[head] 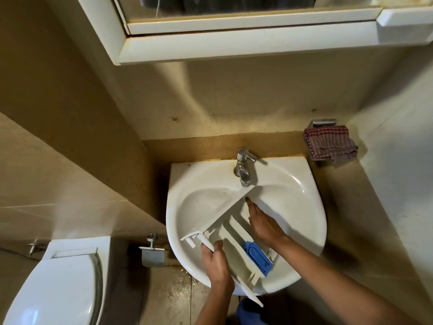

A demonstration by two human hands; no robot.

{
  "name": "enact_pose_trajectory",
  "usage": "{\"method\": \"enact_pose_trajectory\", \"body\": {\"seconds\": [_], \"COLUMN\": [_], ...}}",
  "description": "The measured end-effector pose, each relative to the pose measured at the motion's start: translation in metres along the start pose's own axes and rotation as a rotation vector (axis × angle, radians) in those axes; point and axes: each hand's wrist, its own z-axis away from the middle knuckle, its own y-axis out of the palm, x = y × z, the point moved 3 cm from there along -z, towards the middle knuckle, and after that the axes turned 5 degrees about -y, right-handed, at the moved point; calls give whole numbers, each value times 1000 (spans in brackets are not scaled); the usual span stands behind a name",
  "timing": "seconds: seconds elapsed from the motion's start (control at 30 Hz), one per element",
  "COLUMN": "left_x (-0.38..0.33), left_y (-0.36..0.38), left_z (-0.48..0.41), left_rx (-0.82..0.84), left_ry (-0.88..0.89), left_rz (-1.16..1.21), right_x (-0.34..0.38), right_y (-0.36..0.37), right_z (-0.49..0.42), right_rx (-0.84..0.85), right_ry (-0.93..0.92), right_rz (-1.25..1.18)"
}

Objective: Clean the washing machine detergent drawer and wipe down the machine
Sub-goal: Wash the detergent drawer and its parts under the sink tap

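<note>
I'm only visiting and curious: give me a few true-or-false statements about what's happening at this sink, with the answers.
1. The detergent drawer is held over the sink. True.
2. Water streams from the tap. False: no water is visible.
3. The left hand grips the drawer's edge. True.
4. The right hand holds the checked cloth. False: the cloth hangs by the wall, and the hand's straight fingers lie inside the drawer.
5. The drawer's insert is red. False: it is blue.
</note>
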Motion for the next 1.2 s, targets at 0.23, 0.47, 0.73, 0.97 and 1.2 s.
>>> {"method": "enact_pose_trajectory", "body": {"seconds": [0.23,0.47,0.73,0.97,1.2], "left_x": [15,5,23,30,30], "left_y": [3,17,35,43,45], "left_z": [-4,6,8,10,7], "left_rx": [35,116,230,388,321], "left_ry": [-95,-171,-260,-460,-391], "left_rz": [109,440,576,523,544], "right_x": [-12,-2,-29,12,19], "right_y": [-4,-33,-40,-34,-10], "right_z": [-10,-36,-33,-63,-42], "right_rx": [57,-178,-245,-191,203], "right_ry": [-1,-2,186,-37,-298], "right_rz": [-112,-109,109,220,199]}}
